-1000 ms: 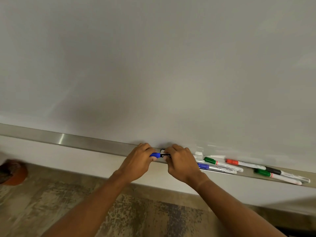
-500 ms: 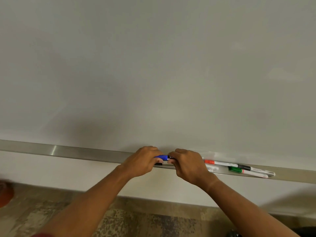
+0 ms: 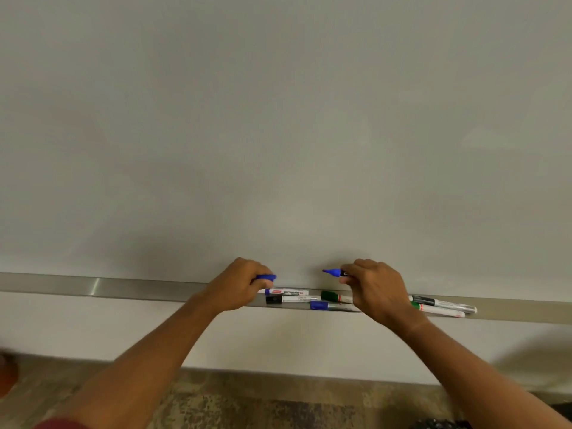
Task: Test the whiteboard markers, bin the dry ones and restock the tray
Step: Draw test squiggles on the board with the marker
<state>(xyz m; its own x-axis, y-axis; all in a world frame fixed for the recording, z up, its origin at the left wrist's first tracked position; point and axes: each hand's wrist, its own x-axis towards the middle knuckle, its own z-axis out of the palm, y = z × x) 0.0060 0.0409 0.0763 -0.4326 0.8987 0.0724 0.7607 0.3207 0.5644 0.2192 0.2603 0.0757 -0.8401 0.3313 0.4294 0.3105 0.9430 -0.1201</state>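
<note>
My left hand [image 3: 238, 284] grips a blue marker cap [image 3: 266, 277] just above the tray. Beside it, my right hand [image 3: 376, 289] holds the uncapped blue marker [image 3: 332, 272], its blue tip pointing left, a hand's width from the cap. Most of the marker's barrel is hidden in my fingers. Below both hands the metal marker tray [image 3: 102, 286] runs along the bottom of the whiteboard [image 3: 278, 134]. In the tray lie several capped markers: a blue-capped one [image 3: 286, 291], a black one [image 3: 289, 299], a green one [image 3: 334, 296], another blue [image 3: 322, 305], and two more at the right [image 3: 439, 305].
The whiteboard surface shows no marks. A pale wall strip sits under the tray, with a mottled brown floor [image 3: 247, 404] below. An orange-brown object [image 3: 6, 373] shows at the left edge and a dark thing [image 3: 433, 424] at the bottom right.
My hands were together on the capped blue marker. They have pulled apart: the cap came off in my left hand and the bare tip shows in my right.
</note>
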